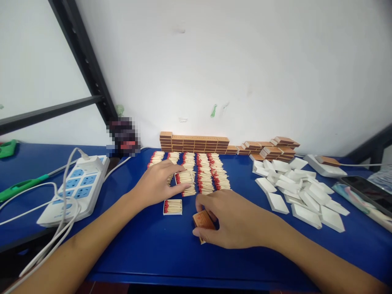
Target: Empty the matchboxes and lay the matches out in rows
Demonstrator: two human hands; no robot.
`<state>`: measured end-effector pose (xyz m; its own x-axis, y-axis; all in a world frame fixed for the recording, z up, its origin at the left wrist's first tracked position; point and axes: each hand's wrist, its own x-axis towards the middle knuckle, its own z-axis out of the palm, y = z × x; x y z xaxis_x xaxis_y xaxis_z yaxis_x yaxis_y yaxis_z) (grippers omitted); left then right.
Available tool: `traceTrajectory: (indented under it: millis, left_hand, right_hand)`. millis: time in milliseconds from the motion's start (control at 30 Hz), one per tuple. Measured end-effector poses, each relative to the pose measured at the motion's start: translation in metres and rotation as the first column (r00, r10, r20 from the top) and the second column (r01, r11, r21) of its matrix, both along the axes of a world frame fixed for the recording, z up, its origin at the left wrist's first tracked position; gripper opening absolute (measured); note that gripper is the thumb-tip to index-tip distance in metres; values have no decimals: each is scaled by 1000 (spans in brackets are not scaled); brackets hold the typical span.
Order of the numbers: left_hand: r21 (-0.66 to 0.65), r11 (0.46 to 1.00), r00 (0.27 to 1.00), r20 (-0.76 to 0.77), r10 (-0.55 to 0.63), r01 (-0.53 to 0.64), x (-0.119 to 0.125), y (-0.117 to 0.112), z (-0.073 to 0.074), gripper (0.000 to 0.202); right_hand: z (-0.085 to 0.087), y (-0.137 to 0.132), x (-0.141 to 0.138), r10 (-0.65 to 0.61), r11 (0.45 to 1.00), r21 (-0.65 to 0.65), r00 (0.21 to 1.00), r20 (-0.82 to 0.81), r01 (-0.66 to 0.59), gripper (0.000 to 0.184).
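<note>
My left hand (159, 181) is closed, thumb and fingers around a small white matchbox tray (184, 178) filled with red-tipped matches. It is over the rows of loose matches (204, 175). My right hand (234, 218) grips an orange-brown matchbox sleeve (203, 221) between thumb and fingers, low over the blue table (147, 249). Between the hands, a second filled matchbox tray (172, 207) lies on the table. Part of the sleeve is hidden by my right fingers.
Stacked brown matchboxes (196, 143) line the wall, with a looser stack (277, 150) farther right. White empty trays (298, 188) lie heaped at right, near a phone (372, 194). A power strip (78, 183) with white cables and a green-handled tool (26, 187) lie at left.
</note>
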<state>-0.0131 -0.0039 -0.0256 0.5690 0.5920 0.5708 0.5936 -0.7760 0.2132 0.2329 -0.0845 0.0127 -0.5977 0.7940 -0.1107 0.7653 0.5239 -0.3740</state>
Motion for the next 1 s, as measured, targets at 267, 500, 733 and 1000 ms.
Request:
traceTrajectory:
  millis: [267, 500, 733, 1000]
  left_hand:
    - [-273, 949, 985, -17, -171, 160, 3, -16, 23, 25]
    - [-501, 857, 963, -150, -223, 121, -11, -20, 44, 17]
    - [-463, 884, 954, -234, -189, 62, -12, -20, 37, 19]
    - [-91, 993, 997, -14, -78, 76, 6, -23, 24, 53]
  right_hand:
    - [-3, -1, 1, 61, 998, -32, 997, -39, -62, 34]
    - [-2, 6, 6, 59, 998, 12, 997, -41, -59, 20]
    - [-5, 30, 15, -65, 993, 73, 945, -321, 93, 11]
    - [-22, 46, 5, -446, 893, -403, 519, -729, 201, 48]
